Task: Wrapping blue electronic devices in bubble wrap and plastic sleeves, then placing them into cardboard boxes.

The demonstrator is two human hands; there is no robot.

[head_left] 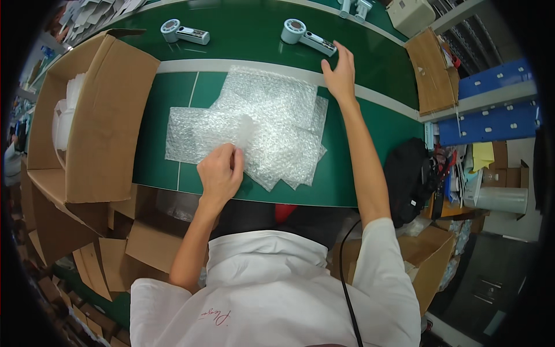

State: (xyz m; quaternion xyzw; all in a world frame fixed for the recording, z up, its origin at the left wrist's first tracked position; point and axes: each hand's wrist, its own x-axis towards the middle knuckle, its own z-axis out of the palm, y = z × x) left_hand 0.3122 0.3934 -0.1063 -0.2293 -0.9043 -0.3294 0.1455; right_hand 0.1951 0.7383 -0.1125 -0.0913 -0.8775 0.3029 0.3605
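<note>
My left hand [219,172] is closed in a pinch at the near side of a pile of clear bubble-wrap bags [272,110] on the green table. A frosted, see-through flap [247,132] stands up beside its fingertips and looks like part of a bag. My right hand [341,75] reaches to the far side, thumb and fingers apart, around the handle end of a pale handheld device [312,41] with a round head. Whether the fingertips touch it, I cannot tell. A second such device [184,33] lies farther left on the dark green surface.
A large open cardboard box [110,121] with white items inside stands at the left of the table [156,144]. A cardboard piece [428,72] and blue racks [485,121] are at the right. A black bag [404,179] hangs by the table's right edge. Further boxes [153,243] sit below.
</note>
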